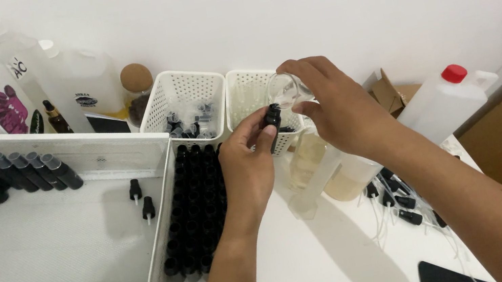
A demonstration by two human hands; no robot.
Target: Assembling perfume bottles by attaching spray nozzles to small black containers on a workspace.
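My left hand (pixel 246 162) grips a small black bottle (pixel 273 124) upright above the white table. My right hand (pixel 334 105) holds a small clear glass beaker (pixel 287 90), tilted so its lip sits just over the bottle's mouth. Both hands hover in front of two white perforated baskets (pixel 182 92). Directly below and left of my left hand stands a dense block of open black bottles (pixel 197 205) in rows beside a white tray.
The white tray (pixel 42 246) at left holds a row of capped black spray bottles (pixel 16 174) and loose black spray caps (pixel 141 198). Large clear jugs (pixel 75 82) stand at the back. A white jug with a red cap (pixel 446 98), a plastic container of yellowish liquid (pixel 340 177) and loose sprayer tubes (pixel 399 201) lie at right.
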